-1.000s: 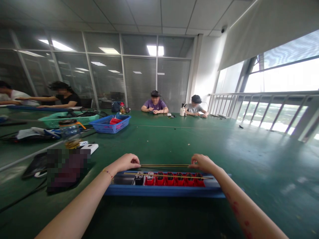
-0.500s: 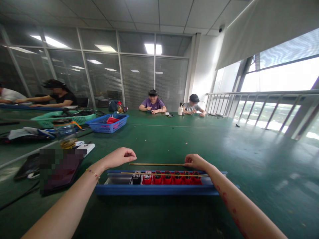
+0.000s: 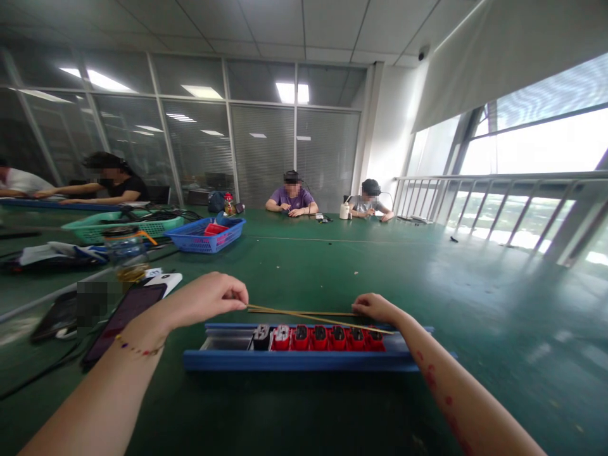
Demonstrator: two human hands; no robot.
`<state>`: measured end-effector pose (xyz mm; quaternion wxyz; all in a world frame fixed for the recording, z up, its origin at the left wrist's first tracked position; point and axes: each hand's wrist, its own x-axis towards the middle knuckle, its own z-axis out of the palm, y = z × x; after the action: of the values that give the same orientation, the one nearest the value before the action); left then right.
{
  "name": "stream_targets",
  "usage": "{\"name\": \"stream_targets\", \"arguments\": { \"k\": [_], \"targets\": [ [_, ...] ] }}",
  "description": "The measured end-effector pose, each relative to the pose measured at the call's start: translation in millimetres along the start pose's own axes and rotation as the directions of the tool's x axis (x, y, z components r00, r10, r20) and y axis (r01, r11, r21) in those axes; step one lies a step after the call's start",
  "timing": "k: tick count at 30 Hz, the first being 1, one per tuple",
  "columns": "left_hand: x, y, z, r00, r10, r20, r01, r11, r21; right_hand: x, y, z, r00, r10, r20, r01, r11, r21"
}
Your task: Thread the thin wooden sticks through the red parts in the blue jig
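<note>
A blue rail-like tray [image 3: 304, 361] lies across the green table in front of me, with several red blocks [image 3: 320, 339] and one black block [image 3: 261, 338] in a row inside. My left hand [image 3: 222, 294] pinches the left end of a thin wooden stick [image 3: 327, 319], which slants down to the right over the tray's back edge. Behind it a second thin stick [image 3: 304, 313] lies along the table, and its right end is between the closed fingers of my right hand [image 3: 375, 308].
To the left are a phone [image 3: 126, 316], a glass jar [image 3: 127, 256], a blue basket [image 3: 206, 239], a green basket [image 3: 85, 229] and cables. Other people sit at the far side and far left.
My left hand has closed on the left end of the nearer stick and raised it, so the stick now slants. My right hand has barely moved.
</note>
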<state>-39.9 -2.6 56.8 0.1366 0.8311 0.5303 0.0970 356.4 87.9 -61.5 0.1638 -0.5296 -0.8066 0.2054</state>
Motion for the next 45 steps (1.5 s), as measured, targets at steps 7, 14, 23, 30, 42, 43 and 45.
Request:
{"name": "stream_targets", "arguments": {
  "k": [7, 14, 23, 30, 42, 43, 45],
  "targets": [
    [22.1, -25.7, 10.3, 0.998, -0.015, -0.064, 0.021, 0.996, 0.086, 4.7, 2.6, 0.8, 0.998, 0.063, -0.023, -0.061, 0.993, 0.100],
    [57.0, -36.7, 65.9, 1.000, -0.019, 0.005, 0.018, 0.993, 0.115, -7.5, -13.3, -2.3, 0.997, -0.075, 0.003, 0.075, 0.991, -0.113],
    [72.0, -39.0, 80.7, 0.999, 0.036, 0.007, -0.036, 0.977, 0.209, -5.2, -30.3, -12.1, 0.976, -0.150, 0.157, 0.204, 0.884, -0.420],
    [76.5, -25.4, 83.9, 0.998, 0.050, 0.035, -0.057, 0.961, 0.270, 3.8, -36.6, -4.2, 0.988, -0.081, 0.133, 0.137, 0.863, -0.487],
    [37.9, -11.2, 54.8, 0.997, 0.027, -0.072, -0.045, 0.965, -0.257, -37.0, -38.4, -24.7, 0.942, -0.152, -0.300, 0.131, 0.988, -0.087],
    [31.8, -6.4, 52.3, 0.998, 0.034, -0.057, -0.051, 0.946, -0.321, -43.2, -40.3, -24.5, 0.932, -0.139, -0.335, 0.125, 0.990, -0.064],
    [20.0, 3.3, 48.7, 0.999, 0.043, -0.029, -0.051, 0.921, -0.385, -55.6, -44.7, -23.3, 0.919, -0.110, -0.379, 0.110, 0.994, -0.022]
  ]
}}
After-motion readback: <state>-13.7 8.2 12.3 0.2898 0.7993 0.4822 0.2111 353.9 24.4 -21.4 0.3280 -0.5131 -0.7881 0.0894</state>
